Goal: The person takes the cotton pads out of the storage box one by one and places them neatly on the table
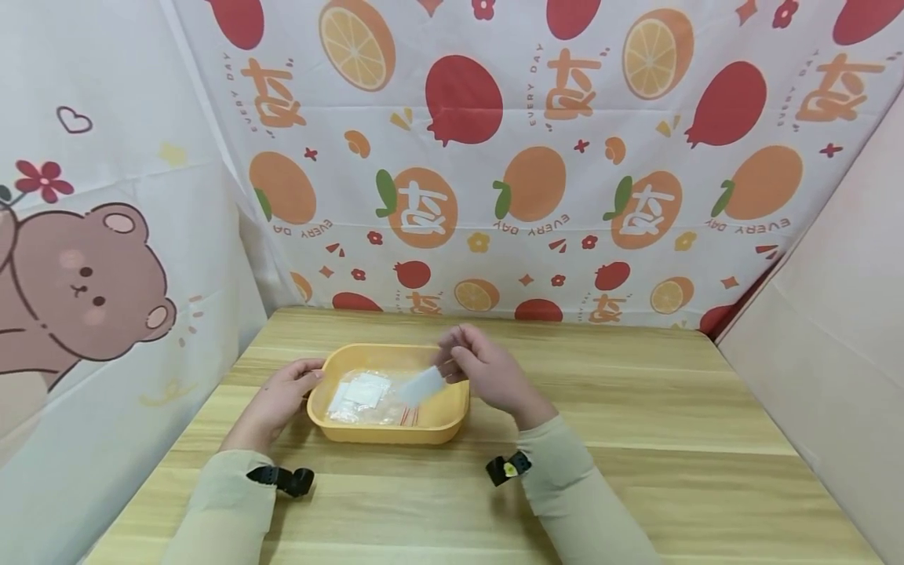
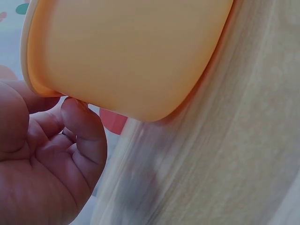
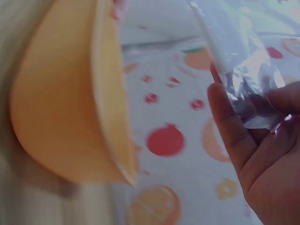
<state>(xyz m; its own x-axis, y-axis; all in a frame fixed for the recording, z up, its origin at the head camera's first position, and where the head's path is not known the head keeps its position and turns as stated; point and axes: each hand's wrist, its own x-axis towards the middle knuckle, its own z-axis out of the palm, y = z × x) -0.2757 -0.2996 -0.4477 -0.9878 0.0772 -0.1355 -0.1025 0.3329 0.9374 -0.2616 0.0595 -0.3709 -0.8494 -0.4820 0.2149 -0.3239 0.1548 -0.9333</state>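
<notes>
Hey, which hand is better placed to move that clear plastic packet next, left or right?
Probably the right hand: it pinches the clear packet over the yellow tray, whereas the left hand holds the tray's rim.

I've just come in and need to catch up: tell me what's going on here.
A person is handling clear plastic packets over a yellow tray on a wooden table. The left hand grips the tray's left side at the rim. The right hand holds one packet, with something white showing in it, raised over the tray's right part. More clear packets with white pieces lie inside the tray.
</notes>
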